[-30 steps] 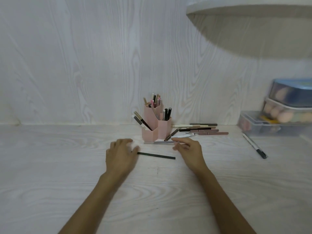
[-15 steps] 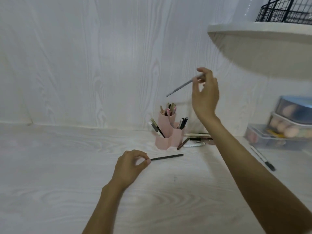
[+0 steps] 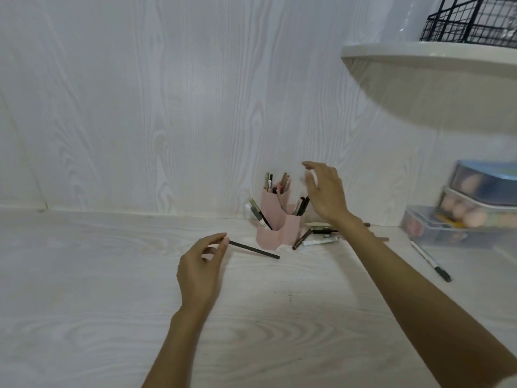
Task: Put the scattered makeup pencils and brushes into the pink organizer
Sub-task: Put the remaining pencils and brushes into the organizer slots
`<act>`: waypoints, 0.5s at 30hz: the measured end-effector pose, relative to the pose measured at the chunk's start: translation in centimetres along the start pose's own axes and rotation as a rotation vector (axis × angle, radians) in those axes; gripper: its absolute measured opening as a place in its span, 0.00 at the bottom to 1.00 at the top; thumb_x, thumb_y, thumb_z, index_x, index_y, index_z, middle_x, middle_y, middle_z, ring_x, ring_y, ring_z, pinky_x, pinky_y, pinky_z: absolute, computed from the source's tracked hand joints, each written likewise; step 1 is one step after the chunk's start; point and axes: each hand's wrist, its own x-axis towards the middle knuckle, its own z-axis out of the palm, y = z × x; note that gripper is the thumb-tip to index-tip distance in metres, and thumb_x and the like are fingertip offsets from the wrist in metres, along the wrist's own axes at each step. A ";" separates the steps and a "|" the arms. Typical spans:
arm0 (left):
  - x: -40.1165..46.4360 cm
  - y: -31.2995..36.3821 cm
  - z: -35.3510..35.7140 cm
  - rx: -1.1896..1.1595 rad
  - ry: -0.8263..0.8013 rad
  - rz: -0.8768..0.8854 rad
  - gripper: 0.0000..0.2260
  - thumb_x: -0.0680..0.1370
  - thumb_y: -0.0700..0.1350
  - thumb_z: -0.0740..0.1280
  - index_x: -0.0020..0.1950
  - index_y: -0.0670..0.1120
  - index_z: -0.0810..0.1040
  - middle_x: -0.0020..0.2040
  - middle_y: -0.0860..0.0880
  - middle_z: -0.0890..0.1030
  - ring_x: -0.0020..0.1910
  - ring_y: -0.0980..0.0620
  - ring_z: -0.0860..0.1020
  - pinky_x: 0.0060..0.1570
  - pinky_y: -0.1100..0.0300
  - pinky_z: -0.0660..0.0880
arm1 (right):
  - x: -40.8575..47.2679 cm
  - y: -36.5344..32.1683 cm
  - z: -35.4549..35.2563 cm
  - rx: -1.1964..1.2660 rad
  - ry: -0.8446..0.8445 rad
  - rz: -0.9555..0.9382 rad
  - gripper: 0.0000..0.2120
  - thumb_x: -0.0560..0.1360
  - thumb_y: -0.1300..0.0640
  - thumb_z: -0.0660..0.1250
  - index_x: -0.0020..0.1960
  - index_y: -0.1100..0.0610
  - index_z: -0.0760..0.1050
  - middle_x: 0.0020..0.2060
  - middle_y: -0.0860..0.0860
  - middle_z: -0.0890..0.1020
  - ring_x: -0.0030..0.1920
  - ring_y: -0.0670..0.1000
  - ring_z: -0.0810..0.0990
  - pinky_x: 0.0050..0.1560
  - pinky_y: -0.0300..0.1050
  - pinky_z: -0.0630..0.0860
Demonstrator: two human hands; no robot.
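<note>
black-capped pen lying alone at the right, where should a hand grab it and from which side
Pinch the white barrel mid-length, coming straight down from above. The pen lies flat on the table, apart from the clear boxes, so both long sides are free for the fingers.

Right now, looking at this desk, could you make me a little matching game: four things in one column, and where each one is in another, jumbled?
Things:
1. thin dark pencil
2. black-tipped pen
3. wire basket
4. pink organizer

Places:
A. up on the shelf
B. lying alone on the desk near the clear storage boxes
C. standing against the wall, pencils sticking out
D. pinched at one end by the left hand

Pairs: 1-D, 2-B, 3-A, 4-C
</note>
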 end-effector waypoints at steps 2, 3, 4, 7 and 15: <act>0.2 0.9 0.0 -0.043 0.090 0.025 0.02 0.75 0.54 0.70 0.46 0.61 0.81 0.43 0.62 0.82 0.42 0.62 0.79 0.39 0.71 0.72 | -3.4 2.6 -0.2 -0.025 0.146 0.107 0.15 0.81 0.56 0.52 0.63 0.56 0.71 0.60 0.53 0.77 0.62 0.54 0.70 0.61 0.50 0.67; 0.2 1.4 0.1 -0.062 0.148 0.041 0.03 0.75 0.52 0.70 0.46 0.60 0.81 0.43 0.60 0.82 0.41 0.63 0.79 0.39 0.73 0.72 | -5.3 4.0 -0.1 -0.057 0.120 0.144 0.14 0.81 0.57 0.53 0.63 0.57 0.71 0.60 0.54 0.78 0.62 0.55 0.71 0.60 0.50 0.68; 0.3 2.1 0.2 -0.073 0.207 0.064 0.03 0.75 0.50 0.70 0.46 0.59 0.80 0.44 0.58 0.82 0.41 0.64 0.78 0.38 0.74 0.71 | -7.3 5.3 0.2 -0.075 0.038 0.157 0.14 0.81 0.59 0.54 0.64 0.57 0.70 0.61 0.56 0.77 0.62 0.55 0.71 0.62 0.50 0.68; 0.5 4.5 0.6 -0.105 0.351 0.170 0.03 0.77 0.49 0.69 0.50 0.54 0.80 0.46 0.54 0.81 0.41 0.64 0.77 0.36 0.71 0.70 | -11.5 8.2 1.4 -0.183 -0.367 0.078 0.21 0.81 0.58 0.52 0.73 0.54 0.60 0.73 0.54 0.65 0.73 0.55 0.61 0.72 0.52 0.59; 7.5 14.8 3.2 -0.090 0.507 0.424 0.08 0.78 0.53 0.66 0.51 0.53 0.81 0.45 0.62 0.79 0.40 0.67 0.77 0.35 0.72 0.69 | -11.1 7.1 4.4 -0.173 -0.471 0.080 0.24 0.80 0.51 0.53 0.75 0.54 0.55 0.75 0.50 0.60 0.76 0.52 0.53 0.75 0.53 0.51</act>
